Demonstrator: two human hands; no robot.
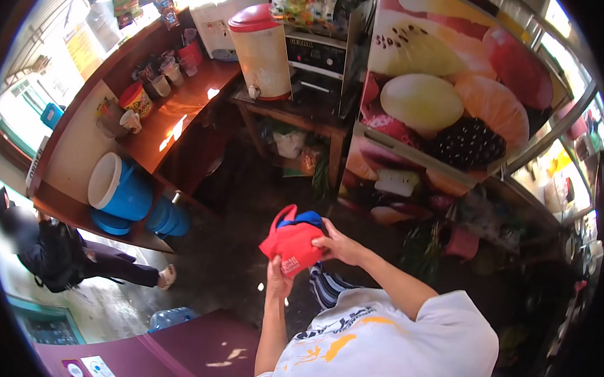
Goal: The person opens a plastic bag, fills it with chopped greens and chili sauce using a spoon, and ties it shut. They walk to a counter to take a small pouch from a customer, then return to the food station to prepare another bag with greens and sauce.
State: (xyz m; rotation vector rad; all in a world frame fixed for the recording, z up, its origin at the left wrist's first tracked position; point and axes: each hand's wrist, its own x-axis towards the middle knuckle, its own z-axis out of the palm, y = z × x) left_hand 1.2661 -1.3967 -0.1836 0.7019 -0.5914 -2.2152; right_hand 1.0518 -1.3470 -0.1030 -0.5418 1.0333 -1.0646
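Note:
A small red cloth bag with white lettering and a looped handle is held up in front of my body. Dark blue material shows at its top opening. The fingers of my left hand grip the bag's lower left edge. On the other side, my right hand pinches its right edge near the blue material. What lies inside the bag is hidden.
A wooden counter with cups stands at the left, blue buckets below it. Behind are a drink dispenser and a fruit-printed fridge. A person is at the far left; a purple surface lies in front.

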